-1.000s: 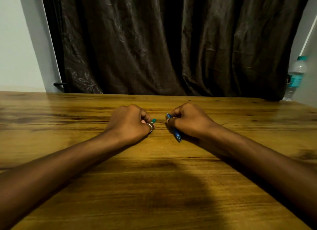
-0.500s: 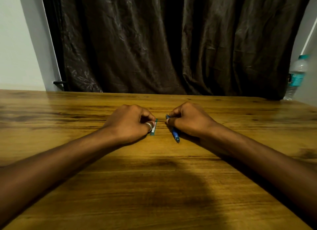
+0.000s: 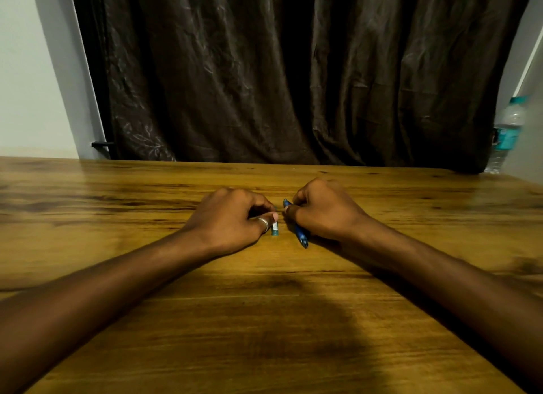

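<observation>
blue pen (image 3: 301,235) — in right hand (image 3: 324,211)

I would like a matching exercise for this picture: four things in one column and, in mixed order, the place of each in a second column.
Things:
1. blue pen
2. small teal piece
3. water bottle
4. silver ring

Places:
A. worn on the left hand
B. at the far right, beside the dark curtain
C. gripped in the right hand
D. pinched by the left hand

Pairs: 1-C, 2-D, 3-B, 4-A.
</observation>
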Demonstrator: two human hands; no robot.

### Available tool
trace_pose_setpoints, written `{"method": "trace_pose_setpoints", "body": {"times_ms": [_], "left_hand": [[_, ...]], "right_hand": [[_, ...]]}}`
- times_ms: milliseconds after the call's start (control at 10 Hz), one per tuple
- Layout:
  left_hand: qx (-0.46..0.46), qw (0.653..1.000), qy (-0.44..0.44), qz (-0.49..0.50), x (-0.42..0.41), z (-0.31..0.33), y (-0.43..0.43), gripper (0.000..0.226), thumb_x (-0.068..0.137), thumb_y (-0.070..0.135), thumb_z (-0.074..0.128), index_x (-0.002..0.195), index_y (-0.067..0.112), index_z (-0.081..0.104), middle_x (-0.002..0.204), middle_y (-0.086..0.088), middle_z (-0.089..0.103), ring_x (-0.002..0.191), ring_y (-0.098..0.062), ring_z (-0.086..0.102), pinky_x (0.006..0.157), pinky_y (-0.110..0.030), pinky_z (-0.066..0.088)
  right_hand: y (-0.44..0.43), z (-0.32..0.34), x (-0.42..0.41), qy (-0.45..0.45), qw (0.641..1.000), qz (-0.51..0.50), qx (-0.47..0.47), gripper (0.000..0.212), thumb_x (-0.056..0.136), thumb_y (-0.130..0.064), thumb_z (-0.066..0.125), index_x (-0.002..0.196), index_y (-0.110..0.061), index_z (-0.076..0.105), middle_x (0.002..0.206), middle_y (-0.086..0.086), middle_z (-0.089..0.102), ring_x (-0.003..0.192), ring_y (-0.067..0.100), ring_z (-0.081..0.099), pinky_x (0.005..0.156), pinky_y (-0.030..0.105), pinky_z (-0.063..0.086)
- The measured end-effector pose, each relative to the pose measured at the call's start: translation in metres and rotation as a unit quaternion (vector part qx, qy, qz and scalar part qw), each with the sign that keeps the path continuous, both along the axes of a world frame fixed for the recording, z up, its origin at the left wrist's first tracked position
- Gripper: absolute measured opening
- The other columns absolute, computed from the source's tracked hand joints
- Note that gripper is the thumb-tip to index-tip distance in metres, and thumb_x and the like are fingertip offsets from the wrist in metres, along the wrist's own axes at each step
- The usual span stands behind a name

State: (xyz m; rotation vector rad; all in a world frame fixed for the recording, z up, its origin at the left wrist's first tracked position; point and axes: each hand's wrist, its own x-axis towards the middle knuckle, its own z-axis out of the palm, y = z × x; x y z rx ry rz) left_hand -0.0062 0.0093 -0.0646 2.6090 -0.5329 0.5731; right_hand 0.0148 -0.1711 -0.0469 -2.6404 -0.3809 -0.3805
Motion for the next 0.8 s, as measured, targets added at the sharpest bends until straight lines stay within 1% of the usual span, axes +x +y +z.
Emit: {"method": "trace_pose_setpoints", "body": {"times_ms": [100, 200, 300, 400, 500, 600, 700, 800], "left_hand": [[0.018, 1.000, -0.017, 0.005, 0.001, -0.001, 0.000, 0.032, 0.091, 0.050, 0.056, 0.114, 0.035, 0.073, 0.103, 0.015, 0.076, 0.089, -0.003, 0.066, 0.079, -0.030, 0.055], [0.050, 0.997, -0.052, 0.015, -0.002, -0.001, -0.002, 0.034, 0.090, 0.052, 0.053, 0.113, 0.035, 0.073, 0.100, 0.015, 0.076, 0.091, -0.008, 0.067, 0.084, -0.039, 0.056], [0.062, 0.996, -0.058, 0.018, -0.003, 0.000, -0.003, 0.032, 0.092, 0.050, 0.054, 0.113, 0.035, 0.073, 0.100, 0.013, 0.076, 0.091, -0.009, 0.066, 0.084, -0.040, 0.055], [0.064, 0.996, -0.060, 0.019, -0.003, 0.000, -0.004, 0.033, 0.095, 0.048, 0.052, 0.117, 0.032, 0.071, 0.107, 0.010, 0.074, 0.095, -0.011, 0.065, 0.080, -0.035, 0.055], [0.047, 0.997, -0.058, 0.036, -0.003, 0.000, -0.004, 0.038, 0.096, 0.048, 0.051, 0.124, 0.026, 0.067, 0.117, 0.005, 0.072, 0.101, -0.014, 0.065, 0.082, -0.033, 0.055], [0.020, 0.998, -0.030, 0.053, -0.003, 0.000, -0.005, 0.051, 0.097, 0.053, 0.048, 0.133, 0.019, 0.060, 0.130, 0.000, 0.065, 0.114, -0.017, 0.063, 0.091, -0.034, 0.053], [0.034, 0.998, 0.009, 0.055, -0.013, 0.003, -0.006, 0.061, 0.096, 0.059, 0.043, 0.141, 0.018, 0.053, 0.138, -0.002, 0.060, 0.124, -0.019, 0.057, 0.098, -0.036, 0.049], [0.089, 0.989, 0.094, 0.067, -0.036, 0.002, -0.004, 0.081, 0.091, 0.073, 0.031, 0.155, 0.023, 0.030, 0.160, 0.000, 0.037, 0.145, -0.020, 0.036, 0.114, -0.038, 0.035]], "right_hand": [[0.000, 0.000, -0.001, 0.004, 1.000, 0.002, 0.008, 0.020, 0.088, -0.024, 0.070, 0.071, -0.015, 0.076, 0.067, 0.002, 0.072, 0.065, 0.012, 0.068, 0.053, 0.028, 0.052], [0.001, -0.001, 0.000, -0.002, 1.000, 0.005, 0.001, 0.017, 0.087, -0.026, 0.071, 0.074, -0.016, 0.077, 0.070, 0.002, 0.074, 0.067, 0.012, 0.070, 0.057, 0.030, 0.057], [0.001, -0.001, 0.002, -0.007, 1.000, 0.003, -0.012, 0.018, 0.087, -0.028, 0.071, 0.075, -0.016, 0.077, 0.071, 0.002, 0.075, 0.067, 0.012, 0.070, 0.057, 0.030, 0.058], [0.002, -0.003, 0.002, -0.010, 1.000, -0.006, 0.011, 0.027, 0.091, -0.031, 0.066, 0.072, -0.014, 0.076, 0.069, 0.005, 0.074, 0.067, 0.015, 0.071, 0.063, 0.039, 0.061], [0.001, -0.004, 0.000, -0.010, 0.998, -0.021, 0.052, 0.041, 0.097, -0.038, 0.057, 0.070, -0.012, 0.073, 0.066, 0.007, 0.072, 0.066, 0.020, 0.071, 0.065, 0.041, 0.061], [0.006, -0.002, -0.004, 0.003, 0.993, -0.041, 0.111, 0.053, 0.101, -0.047, 0.047, 0.072, -0.010, 0.071, 0.068, 0.009, 0.071, 0.068, 0.026, 0.070, 0.066, 0.040, 0.058], [0.007, 0.001, -0.013, -0.012, 0.992, -0.050, 0.115, 0.053, 0.102, -0.049, 0.045, 0.073, -0.012, 0.069, 0.068, 0.006, 0.068, 0.068, 0.025, 0.066, 0.061, 0.035, 0.051], [-0.002, -0.008, -0.035, -0.072, 0.993, -0.047, 0.074, 0.047, 0.101, -0.052, 0.042, 0.096, -0.014, 0.070, 0.094, 0.005, 0.072, 0.089, 0.022, 0.065, 0.073, 0.032, 0.050]]}}
